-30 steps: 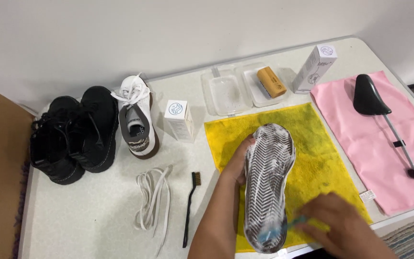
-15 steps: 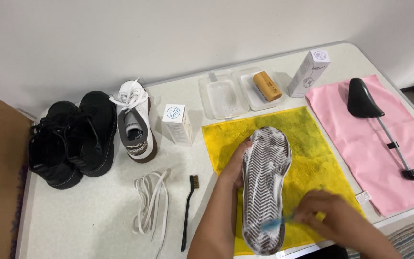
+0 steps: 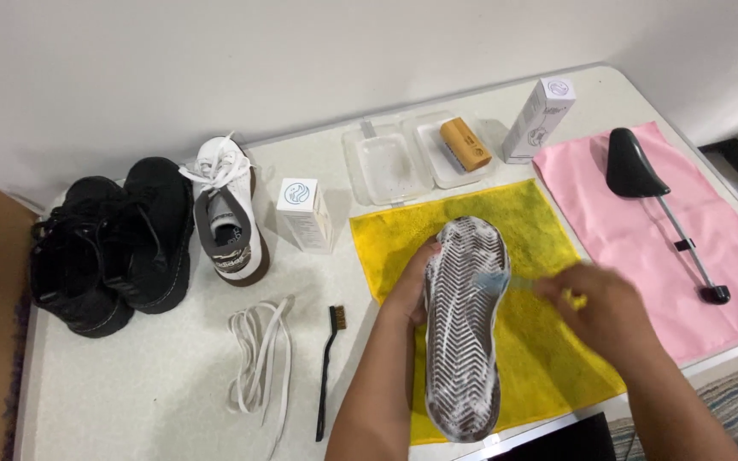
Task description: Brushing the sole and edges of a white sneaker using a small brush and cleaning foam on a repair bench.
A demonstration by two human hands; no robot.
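Wooden brush (image 3: 465,144) in clear tray (image 3: 437,162), neighbouring tray (image 3: 383,166) holding foam

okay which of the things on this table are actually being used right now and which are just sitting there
In use:
left hand steadying the upturned shoe
right hand with a light blue brush on the sole
yellow cloth beneath

Lying about:
black boots
white shoe
loose laces
black brush
two boxes
clear trays
shoe tree on pink cloth
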